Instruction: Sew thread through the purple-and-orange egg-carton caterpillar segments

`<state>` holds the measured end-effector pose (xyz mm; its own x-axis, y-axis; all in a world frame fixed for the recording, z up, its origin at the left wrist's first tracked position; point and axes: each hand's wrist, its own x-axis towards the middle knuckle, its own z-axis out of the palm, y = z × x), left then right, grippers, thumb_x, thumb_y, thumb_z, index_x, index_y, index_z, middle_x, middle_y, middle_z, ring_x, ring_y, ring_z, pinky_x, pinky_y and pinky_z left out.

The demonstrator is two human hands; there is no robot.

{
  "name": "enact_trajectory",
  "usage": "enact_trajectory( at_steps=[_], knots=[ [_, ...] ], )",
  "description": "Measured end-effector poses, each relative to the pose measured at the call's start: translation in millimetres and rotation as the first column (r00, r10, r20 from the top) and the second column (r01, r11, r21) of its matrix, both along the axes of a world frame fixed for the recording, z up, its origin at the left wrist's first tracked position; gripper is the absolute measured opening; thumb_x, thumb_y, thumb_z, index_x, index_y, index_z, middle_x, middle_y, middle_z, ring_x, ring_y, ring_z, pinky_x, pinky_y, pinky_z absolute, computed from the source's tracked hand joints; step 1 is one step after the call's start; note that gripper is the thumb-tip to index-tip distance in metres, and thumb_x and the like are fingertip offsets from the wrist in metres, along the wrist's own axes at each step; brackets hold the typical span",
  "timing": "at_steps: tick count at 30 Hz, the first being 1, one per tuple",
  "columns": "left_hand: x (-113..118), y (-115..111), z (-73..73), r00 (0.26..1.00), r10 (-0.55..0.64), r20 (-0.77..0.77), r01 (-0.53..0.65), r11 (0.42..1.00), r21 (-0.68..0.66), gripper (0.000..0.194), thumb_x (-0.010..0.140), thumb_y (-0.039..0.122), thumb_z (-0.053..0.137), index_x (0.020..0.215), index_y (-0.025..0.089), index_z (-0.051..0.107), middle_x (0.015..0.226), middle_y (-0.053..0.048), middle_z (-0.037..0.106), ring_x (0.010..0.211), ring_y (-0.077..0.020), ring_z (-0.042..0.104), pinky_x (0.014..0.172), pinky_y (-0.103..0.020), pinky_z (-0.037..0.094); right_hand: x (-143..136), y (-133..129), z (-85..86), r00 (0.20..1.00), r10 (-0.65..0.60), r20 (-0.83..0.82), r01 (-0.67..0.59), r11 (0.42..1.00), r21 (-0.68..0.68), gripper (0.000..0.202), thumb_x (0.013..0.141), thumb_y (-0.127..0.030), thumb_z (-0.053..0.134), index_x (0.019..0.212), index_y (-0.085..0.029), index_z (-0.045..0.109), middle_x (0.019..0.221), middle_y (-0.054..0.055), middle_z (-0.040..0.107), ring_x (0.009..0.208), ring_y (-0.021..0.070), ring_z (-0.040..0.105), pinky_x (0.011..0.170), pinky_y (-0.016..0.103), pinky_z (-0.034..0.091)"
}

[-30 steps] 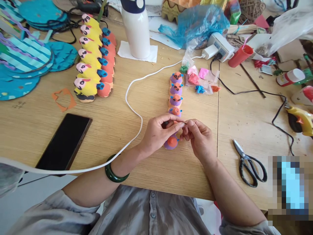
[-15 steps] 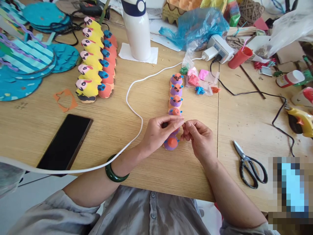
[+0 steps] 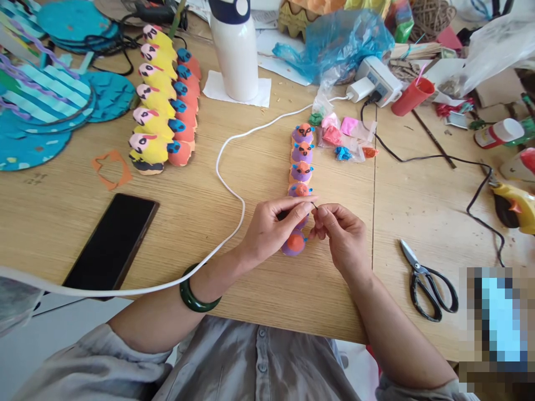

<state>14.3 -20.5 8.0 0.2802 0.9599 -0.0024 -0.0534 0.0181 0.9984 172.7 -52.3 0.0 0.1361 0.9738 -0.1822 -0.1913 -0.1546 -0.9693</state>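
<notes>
Two-handed hold above a row of small modelled figures. My right hand (image 3: 340, 234) pinches a thin dark strand (image 3: 315, 205) between thumb and forefinger, while the thumb and forefinger of my left hand (image 3: 273, 228) close at its other end. The fingertips nearly meet, presumably because so slight a piece would bend if gripped farther apart. A dark shape (image 3: 283, 215) shows in the hollow of my left hand; I cannot tell what it is.

The row of purple-and-orange figures (image 3: 301, 174) runs away from me along the tabletop (image 3: 246, 295), its near end beneath and between my hands, probably so that each head is within easy reach. The three farthest faces bear dark marks; the nearest shows a plain orange front. Whether my hands touch the row is unclear.

Small packets of coloured material (image 3: 343, 139) lie just beside the row's far end, likely for ready access. The scissors (image 3: 426, 281) rest well to my right, handles toward me, a convenient angle for picking up. The white bottle (image 3: 234, 61) stands upright on a paper sheet (image 3: 262, 93), perhaps to protect the wood.
</notes>
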Motion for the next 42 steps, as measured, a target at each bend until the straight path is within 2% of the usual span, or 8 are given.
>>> enact_trajectory(
  at_steps=[3, 6, 13, 23, 29, 36, 39, 42],
  knots=[
    [-0.3, -0.2, 2.6, 0.999, 0.029, -0.017, -0.029, 1.000, -0.011, 0.035, 0.094, 0.043, 0.067, 0.111, 0.017, 0.082, 0.061, 0.002, 0.064, 0.057, -0.0089, 0.055, 0.055, -0.021, 0.045, 0.6, -0.2, 0.6, 1.000, -0.013, 0.000, 0.013, 1.000, -0.010, 0.029, 0.082, -0.048, 0.082, 0.076, -0.021, 0.073, 0.062, -0.004, 0.061, 0.050, 0.0069, 0.050, 0.051, 0.022, 0.052],
    [-0.4, 0.3, 3.2, 0.997, 0.067, -0.043, -0.067, 0.998, 0.013, 0.034, 0.094, 0.045, 0.067, 0.104, 0.016, 0.084, 0.060, 0.003, 0.061, 0.057, -0.0089, 0.053, 0.055, -0.021, 0.044, 1.1, -0.9, 0.9, 1.000, -0.016, -0.004, 0.016, 1.000, -0.011, 0.027, 0.083, -0.046, 0.081, 0.076, -0.021, 0.073, 0.064, -0.004, 0.062, 0.050, 0.0064, 0.051, 0.052, 0.021, 0.052],
    [-0.4, -0.6, -1.5, 0.998, 0.009, -0.063, -0.009, 1.000, 0.007, 0.033, 0.095, 0.042, 0.067, 0.109, 0.017, 0.083, 0.076, -0.004, 0.076, 0.068, -0.0122, 0.065, 0.062, -0.022, 0.051, -0.3, -1.2, 1.6, 1.000, -0.002, -0.009, 0.002, 1.000, 0.004, 0.027, 0.083, -0.046, 0.080, 0.075, -0.021, 0.073, 0.063, -0.004, 0.060, 0.051, 0.0068, 0.050, 0.053, 0.022, 0.054],
    [0.7, -0.6, -0.9, 0.996, -0.014, -0.093, 0.018, 0.999, 0.035, 0.026, 0.092, 0.033, 0.068, 0.106, 0.019, 0.084, 0.082, -0.004, 0.080, 0.076, -0.0148, 0.071, 0.066, -0.022, 0.055, -1.2, -1.3, 2.6, 0.999, 0.021, 0.039, -0.021, 1.000, -0.006, 0.028, 0.083, -0.046, 0.080, 0.075, -0.020, 0.072, 0.061, -0.005, 0.058, 0.051, 0.0073, 0.050, 0.053, 0.023, 0.052],
    [1.7, 0.9, -2.1, 0.997, -0.001, -0.075, 0.006, 0.997, 0.078, 0.020, 0.091, 0.033, 0.072, 0.097, 0.019, 0.085, 0.089, -0.004, 0.082, 0.076, -0.0146, 0.072, 0.071, -0.023, 0.057, 0.4, -1.7, 2.0, 0.997, 0.050, 0.059, -0.049, 0.999, -0.016, 0.032, 0.087, -0.048, 0.076, 0.073, -0.020, 0.071, 0.063, -0.004, 0.060, 0.053, 0.0083, 0.055, 0.054, 0.023, 0.051],
    [1.5, 0.6, -3.7, 0.996, 0.063, -0.059, -0.060, 0.997, 0.053, 0.019, 0.090, 0.033, 0.074, 0.095, 0.018, 0.084, 0.091, -0.005, 0.082, 0.081, -0.0158, 0.074, 0.075, -0.024, 0.059, 2.1, -2.4, -0.1, 0.998, 0.039, 0.043, -0.038, 0.999, -0.011, 0.031, 0.090, -0.049, 0.072, 0.078, -0.021, 0.072, 0.067, -0.003, 0.061, 0.054, 0.0087, 0.054, 0.057, 0.025, 0.051],
    [1.8, 0.5, -4.8, 0.993, 0.077, -0.086, -0.067, 0.991, 0.120, 0.019, 0.092, 0.033, 0.072, 0.096, 0.019, 0.084, 0.093, -0.005, 0.082, 0.083, -0.0161, 0.074, 0.077, -0.024, 0.058, 1.5, -3.2, 1.3, 0.998, 0.049, 0.042, -0.049, 0.999, -0.002, 0.028, 0.091, -0.046, 0.072, 0.079, -0.021, 0.073, 0.067, -0.003, 0.063, 0.054, 0.0085, 0.055, 0.057, 0.024, 0.051],
    [2.1, 0.3, -5.6, 0.989, 0.078, -0.128, -0.042, 0.963, 0.266, 0.019, 0.095, 0.028, 0.068, 0.099, 0.018, 0.083, 0.090, -0.005, 0.081, 0.079, -0.0141, 0.072, 0.075, -0.023, 0.056, 1.0, -3.4, 4.0, 0.997, 0.047, 0.065, -0.048, 0.999, 0.012, 0.029, 0.091, -0.046, 0.072, 0.078, -0.021, 0.073, 0.067, -0.002, 0.063, 0.054, 0.0088, 0.054, 0.056, 0.025, 0.050]
  ],
)
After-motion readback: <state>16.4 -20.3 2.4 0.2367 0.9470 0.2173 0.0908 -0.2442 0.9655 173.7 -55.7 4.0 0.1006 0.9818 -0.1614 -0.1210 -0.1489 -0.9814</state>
